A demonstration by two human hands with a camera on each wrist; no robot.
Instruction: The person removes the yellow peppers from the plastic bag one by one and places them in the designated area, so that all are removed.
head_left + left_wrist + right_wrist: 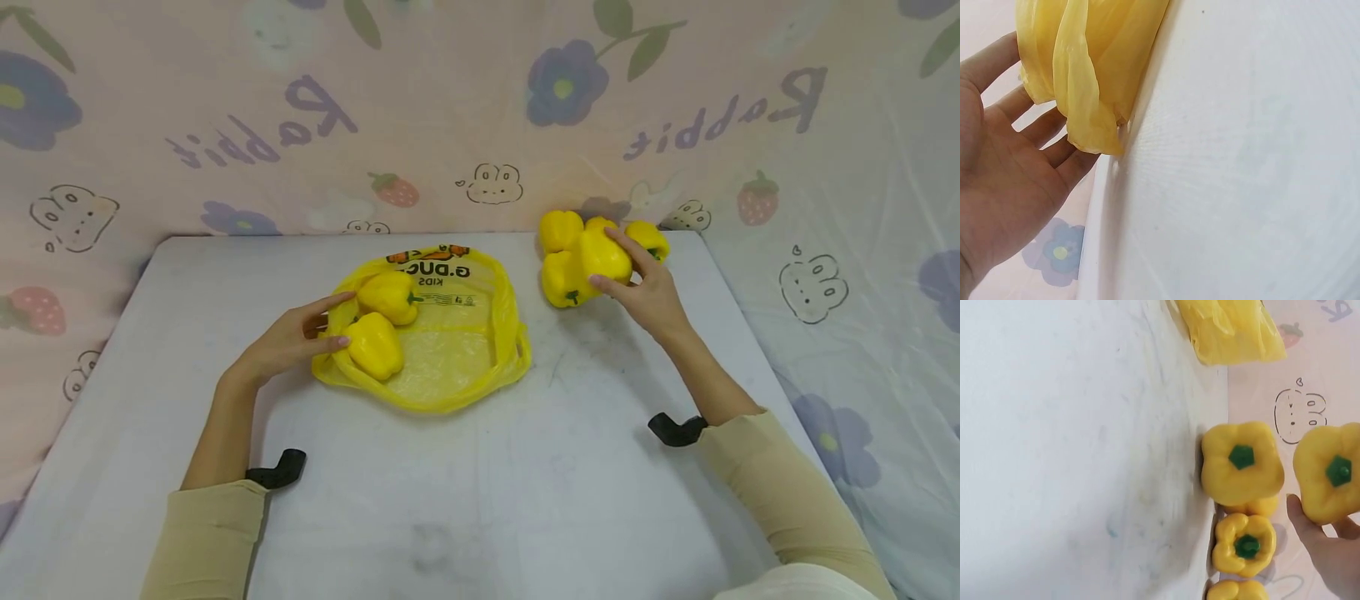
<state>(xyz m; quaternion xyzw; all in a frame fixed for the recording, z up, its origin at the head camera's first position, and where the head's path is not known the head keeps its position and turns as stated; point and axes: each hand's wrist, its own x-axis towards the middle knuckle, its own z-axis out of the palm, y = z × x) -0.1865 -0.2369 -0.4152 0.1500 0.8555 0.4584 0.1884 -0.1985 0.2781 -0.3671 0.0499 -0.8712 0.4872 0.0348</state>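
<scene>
Above the far right part of the white table (450, 517), a yellow bell pepper (604, 258) was in your right hand (654, 298), its sides gripped between your thumb and fingers. The right wrist view showed this held pepper clear of the tabletop, its green stem end facing that camera. Just beside it stood a cluster of four more yellow peppers (560, 281), crowded close together near the table's back edge.

Nearer the middle, you had a yellow plastic bag (442, 407) with its mouth spread and its printed lettering upside down. Two yellow peppers (377, 347) lay at the left side of that mouth. Your left hand (291, 337) was at the bag's left rim, thumb and fingers wide apart, touching the plastic beside those two.

Farther out, a black curved piece (279, 469) stuck out at each of your beige sleeves (210, 533). Behind the table hung a pale cloth (450, 108) printed with rabbits, strawberries and blue flowers.
</scene>
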